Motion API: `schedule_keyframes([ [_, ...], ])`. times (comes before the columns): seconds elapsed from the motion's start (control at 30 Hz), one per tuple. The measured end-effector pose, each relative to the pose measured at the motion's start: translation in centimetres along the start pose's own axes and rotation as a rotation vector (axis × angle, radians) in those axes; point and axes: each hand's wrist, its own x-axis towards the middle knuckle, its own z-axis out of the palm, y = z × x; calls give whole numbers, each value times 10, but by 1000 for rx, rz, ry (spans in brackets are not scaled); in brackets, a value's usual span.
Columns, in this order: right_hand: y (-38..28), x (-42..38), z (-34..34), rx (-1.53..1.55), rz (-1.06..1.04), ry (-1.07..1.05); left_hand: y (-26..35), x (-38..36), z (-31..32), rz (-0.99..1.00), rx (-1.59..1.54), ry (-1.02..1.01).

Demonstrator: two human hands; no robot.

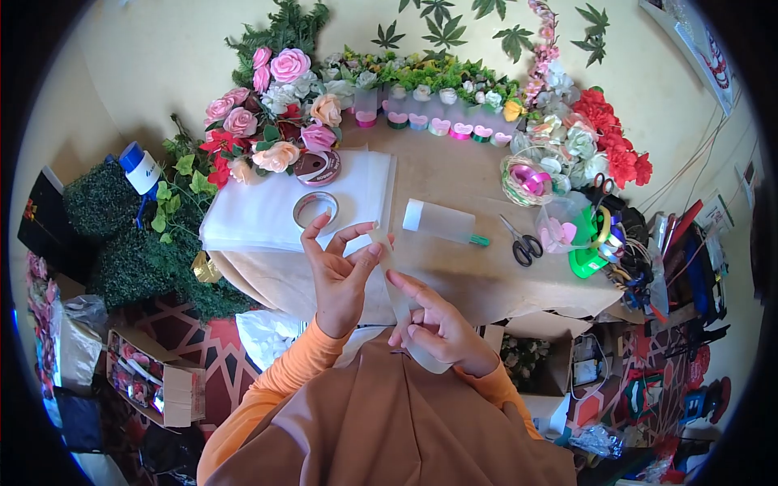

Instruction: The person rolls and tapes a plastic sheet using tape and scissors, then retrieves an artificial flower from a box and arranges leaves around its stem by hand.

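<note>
"One pale strip (399,301), where?"

"Between your left hand (340,279) and right hand (442,328), tail curling below the right."

"Grip?"

"Your left pinches its top, other fingers spread. Your right touches it lower, fingers bent; can't tell how tight."

"Nearby?"

"Desk (486,182) ahead: tape roll (297,212) just beyond your left hand, scissors (519,236) beyond and right of your right."

Head-worn camera, facing forward and down over a table (486,182)
The one very wide, rounded view looks from the wearer's head, its corners dark. Nearest the lens, the brown garment (389,429) fills the bottom middle; the left hand (340,279) and right hand (442,328) stand near the centre. The tabletop lies beyond, seen from above at a slant, and the wall (162,49) farther still; patterned floor (219,348) shows at both sides.
</note>
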Motion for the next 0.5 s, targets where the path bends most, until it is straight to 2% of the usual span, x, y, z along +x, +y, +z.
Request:
schedule_keyframes([
  [0.07,3,0,0,32,20,11,3,-1,-1,-12,-5,-5],
  [0.13,14,3,-9,-44,-144,60,7,0,-2,-29,-11,-68],
  [0.17,12,3,-10,-46,-143,61,9,-1,-2,-29,-13,-68],
  [0.23,3,6,-13,83,-206,250,13,-2,0,-77,2,-152],
  [0.27,2,8,-15,83,-204,252,13,-3,0,-79,0,-152],
  [0.37,0,16,-21,-66,-222,454,13,-7,3,-153,-50,-262],
  [0.5,-3,25,-25,-206,-334,521,14,-11,9,-280,-110,-329],
])
